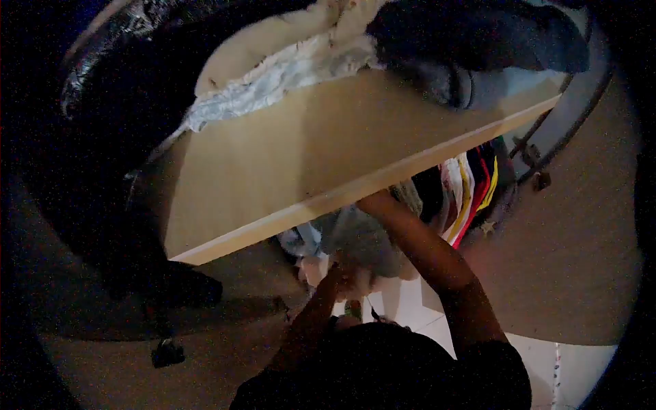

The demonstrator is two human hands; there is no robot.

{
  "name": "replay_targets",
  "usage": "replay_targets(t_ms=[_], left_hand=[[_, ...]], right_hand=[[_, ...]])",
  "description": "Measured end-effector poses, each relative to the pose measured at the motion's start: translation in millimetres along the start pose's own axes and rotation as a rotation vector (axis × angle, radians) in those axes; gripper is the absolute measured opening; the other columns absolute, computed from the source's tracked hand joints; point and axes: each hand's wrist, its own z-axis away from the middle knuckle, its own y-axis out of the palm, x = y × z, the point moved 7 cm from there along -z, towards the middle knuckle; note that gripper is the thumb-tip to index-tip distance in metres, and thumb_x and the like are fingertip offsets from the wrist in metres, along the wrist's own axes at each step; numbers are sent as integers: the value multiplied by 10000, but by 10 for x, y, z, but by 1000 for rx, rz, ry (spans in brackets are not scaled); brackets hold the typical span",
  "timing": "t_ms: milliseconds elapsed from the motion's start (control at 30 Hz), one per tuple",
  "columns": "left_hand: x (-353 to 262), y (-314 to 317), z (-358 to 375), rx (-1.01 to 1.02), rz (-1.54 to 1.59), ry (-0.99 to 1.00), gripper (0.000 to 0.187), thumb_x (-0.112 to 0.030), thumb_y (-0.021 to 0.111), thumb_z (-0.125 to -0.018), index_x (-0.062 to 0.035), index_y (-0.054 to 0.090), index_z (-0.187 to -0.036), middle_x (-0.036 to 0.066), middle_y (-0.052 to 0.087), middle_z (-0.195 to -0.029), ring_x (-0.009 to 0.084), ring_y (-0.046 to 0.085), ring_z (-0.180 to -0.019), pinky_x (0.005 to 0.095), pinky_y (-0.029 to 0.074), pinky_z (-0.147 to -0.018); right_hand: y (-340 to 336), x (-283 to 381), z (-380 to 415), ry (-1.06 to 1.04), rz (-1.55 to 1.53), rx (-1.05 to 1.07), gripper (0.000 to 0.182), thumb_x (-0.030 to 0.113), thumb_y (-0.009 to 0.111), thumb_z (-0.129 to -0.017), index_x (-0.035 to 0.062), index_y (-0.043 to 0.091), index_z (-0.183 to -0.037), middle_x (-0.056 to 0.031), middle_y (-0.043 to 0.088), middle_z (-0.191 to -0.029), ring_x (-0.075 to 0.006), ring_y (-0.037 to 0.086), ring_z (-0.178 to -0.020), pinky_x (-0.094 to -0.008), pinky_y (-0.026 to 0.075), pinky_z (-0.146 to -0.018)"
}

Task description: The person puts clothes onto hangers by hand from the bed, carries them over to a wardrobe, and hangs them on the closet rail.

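A grey garment [362,239] hangs below the front edge of a light wooden shelf [273,164]. My right hand [374,199] reaches up to the garment's top, under the shelf edge, which hides its fingers. Lower down, my left hand [345,275] is at the garment's bottom part; dim light and blur hide how its fingers are set. Right of my right forearm hang several more clothes [459,195], dark, white, red and yellow. A pale bluish cloth [309,239] shows left of the grey garment.
On the shelf lie a white cloth [273,85], a beige padded item [263,48] and a dark blue bundle [478,37]. Dark material [130,137] hangs over the left side. Below are white floor tiles [413,307], and a brown surface [547,273] stands at right.
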Motion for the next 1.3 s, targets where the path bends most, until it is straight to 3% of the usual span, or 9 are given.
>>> replay_targets(t_ms=[267,400,467,600,800,900,1100,1200,1300], left_hand=[[527,127,25,58,33,-130,743,-650,358,-796,-167,259,-1352,71,300,-1373,309,341,-1216,513,246,-1000],[369,69,-44,34,26,-90,739,-645,359,-799,-169,254,-1354,68,296,-1376,307,341,-1217,512,246,-1000],[222,-1,-102,14,22,-67,737,-643,359,-800,-170,251,-1354,66,293,-1377,306,342,-1217,512,246,-1000],[-92,-27,-272,-10,-15,-11,733,-638,360,-803,-171,246,-1356,64,289,-1379,305,342,-1218,512,246,-1000],[-251,-23,-293,-39,-45,30,727,-632,361,-807,-174,238,-1358,60,282,-1383,302,343,-1218,512,246,-1000],[-313,13,-299,-40,-82,39,724,-628,362,-810,-175,235,-1359,58,279,-1385,301,343,-1219,512,246,-999],[-362,29,-345,-39,-111,38,718,-621,363,-814,-178,227,-1362,54,272,-1389,298,344,-1219,512,246,-999],[-365,61,-369,-23,-126,31,715,-618,363,-816,-179,223,-1363,51,268,-1391,297,345,-1219,512,246,-999],[-386,76,-382,-10,-140,26,712,-615,364,-818,-180,219,-1364,49,265,-1392,296,345,-1220,512,246,-999]], right_hand=[[109,-152,407,-238,526,134,320,201,563,-818,45,503,-1090,-161,534,-1104,-293,493,-1051,-406,358,-907],[221,-137,601,-36,912,264,345,141,577,-798,47,493,-1119,-163,546,-1085,-295,491,-1055,-386,361,-908],[67,240,636,170,202,165,350,80,571,-790,29,484,-1126,-171,530,-1106,-304,485,-1061,-375,359,-909],[-93,693,628,131,87,47,345,41,557,-789,10,477,-1123,-175,512,-1128,-308,478,-1072,-377,361,-915],[-232,794,593,40,289,85,334,2,526,-794,-4,465,-1122,-167,509,-1119,-289,474,-1080,-370,381,-908],[-221,667,635,221,-76,32,321,-11,515,-801,-3,462,-1118,-167,512,-1102,-279,500,-1048,-368,410,-879],[-197,816,532,49,125,18,311,-19,523,-797,-8,469,-1103,-155,527,-1078,-265,526,-1006,-366,432,-850],[-227,785,527,177,101,-52,335,128,506,-808,-12,500,-1112,-222,548,-1049,-370,545,-920,-450,437,-811],[-207,768,558,219,179,-88,270,-30,563,-739,-26,520,-1005,-156,555,-1033,-301,534,-991,-388,435,-839]])
